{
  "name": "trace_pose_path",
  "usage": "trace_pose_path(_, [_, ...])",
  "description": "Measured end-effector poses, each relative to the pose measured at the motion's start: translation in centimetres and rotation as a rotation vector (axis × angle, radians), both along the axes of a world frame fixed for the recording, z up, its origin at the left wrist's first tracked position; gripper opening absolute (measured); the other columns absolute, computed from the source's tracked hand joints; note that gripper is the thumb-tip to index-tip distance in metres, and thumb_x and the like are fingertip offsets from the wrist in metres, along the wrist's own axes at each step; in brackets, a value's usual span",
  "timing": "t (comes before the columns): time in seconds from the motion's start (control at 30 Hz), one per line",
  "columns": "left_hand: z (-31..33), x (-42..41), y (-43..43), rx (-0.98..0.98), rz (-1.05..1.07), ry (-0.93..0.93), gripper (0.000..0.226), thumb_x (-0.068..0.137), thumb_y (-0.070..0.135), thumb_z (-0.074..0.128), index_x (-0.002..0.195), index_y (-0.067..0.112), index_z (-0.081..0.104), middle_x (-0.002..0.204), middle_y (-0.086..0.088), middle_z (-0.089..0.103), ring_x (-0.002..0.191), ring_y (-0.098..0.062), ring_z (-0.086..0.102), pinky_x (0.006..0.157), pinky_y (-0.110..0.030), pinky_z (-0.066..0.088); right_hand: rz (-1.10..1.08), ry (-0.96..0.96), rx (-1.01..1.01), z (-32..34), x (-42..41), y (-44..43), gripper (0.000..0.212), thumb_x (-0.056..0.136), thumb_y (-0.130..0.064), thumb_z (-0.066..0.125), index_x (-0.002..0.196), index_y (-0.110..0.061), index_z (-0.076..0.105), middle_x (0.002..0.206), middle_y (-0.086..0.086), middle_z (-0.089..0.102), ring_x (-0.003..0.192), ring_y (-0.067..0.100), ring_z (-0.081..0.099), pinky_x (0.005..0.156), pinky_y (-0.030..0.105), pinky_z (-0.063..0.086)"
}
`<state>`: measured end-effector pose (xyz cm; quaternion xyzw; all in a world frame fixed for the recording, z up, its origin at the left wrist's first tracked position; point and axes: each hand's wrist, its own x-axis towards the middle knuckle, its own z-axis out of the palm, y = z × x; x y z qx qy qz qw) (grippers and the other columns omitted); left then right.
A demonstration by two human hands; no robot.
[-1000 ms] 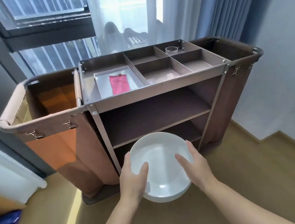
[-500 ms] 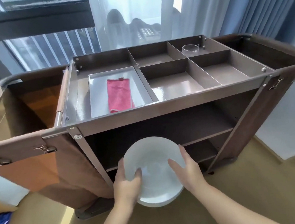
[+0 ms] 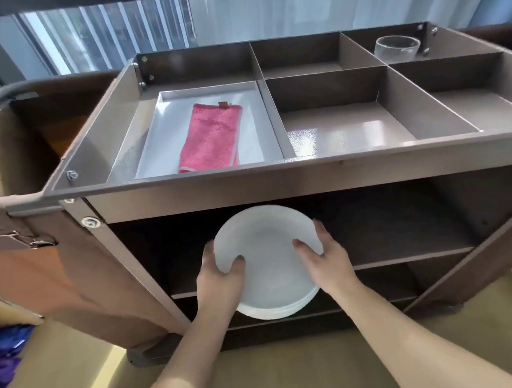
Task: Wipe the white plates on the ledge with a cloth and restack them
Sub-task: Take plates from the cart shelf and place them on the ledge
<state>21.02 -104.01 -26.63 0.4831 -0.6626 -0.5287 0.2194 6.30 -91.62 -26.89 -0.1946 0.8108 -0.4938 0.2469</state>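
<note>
A small stack of white plates (image 3: 269, 265) is held between both my hands in front of the brown cart's middle shelf (image 3: 413, 239), its far edge over the shelf. My left hand (image 3: 218, 282) grips the left rim with the thumb inside the top plate. My right hand (image 3: 327, 260) grips the right rim the same way. A folded pink cloth (image 3: 211, 136) lies in a grey tray (image 3: 153, 148) in the left compartment of the cart's top.
The cart's top (image 3: 336, 127) is split into several open compartments; a clear glass bowl (image 3: 397, 47) sits in the far right one. Brown fabric bags (image 3: 32, 257) hang at both ends of the cart. A window and curtains stand behind. Purple cloth (image 3: 2, 356) lies at lower left.
I have come closer to the cart, and both hands have carried the plates forward and up towards the middle shelf.
</note>
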Motion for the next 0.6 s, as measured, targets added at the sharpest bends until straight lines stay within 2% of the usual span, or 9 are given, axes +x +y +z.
trace_pose_path(0.23, [-1.2,-2.1,-1.0,0.017,0.014,0.007,0.066,0.091,0.027,0.058,0.149,0.029,0.027,0.109,0.008,0.055,0.093,-0.012,0.054,0.077,-0.025,0.041,-0.010,0.014,0.000,-1.4,-1.8,-1.1,0.075,0.091,-0.045,0.059,0.154,-0.027,0.022,0.150,-0.002,0.042,0.133,0.019,0.044,0.109,0.031,0.039])
trace_pose_path(0.3, [-1.6,-2.5,-1.2,0.017,0.017,0.010,0.064,0.091,0.026,0.058,0.148,0.029,0.029,0.104,0.011,0.054,0.090,-0.009,0.053,0.075,-0.025,0.041,-0.011,0.017,0.005,-1.8,-2.2,-1.4,0.075,0.091,-0.045,0.059,0.154,-0.027,0.022,0.151,-0.001,0.041,0.135,0.019,0.043,0.109,0.030,0.038])
trace_pose_path(0.43, [-2.3,-3.1,-1.6,0.024,0.010,0.016,0.066,0.091,0.027,0.058,0.149,0.030,0.027,0.107,0.010,0.054,0.094,-0.012,0.054,0.076,-0.026,0.042,-0.011,0.048,0.019,-2.5,-2.7,-1.9,0.075,0.092,-0.046,0.058,0.154,-0.027,0.021,0.151,0.000,0.041,0.133,0.020,0.044,0.106,0.031,0.041])
trace_pose_path(0.6, [-2.7,-3.8,-2.1,0.029,0.060,0.079,0.068,0.092,0.029,0.057,0.151,0.026,0.024,0.121,0.004,0.054,0.102,-0.016,0.054,0.081,-0.028,0.043,-0.041,0.092,0.008,-2.6,-2.9,-2.7,0.074,0.094,-0.048,0.054,0.155,-0.024,0.021,0.155,0.004,0.033,0.139,0.022,0.036,0.103,0.025,0.033])
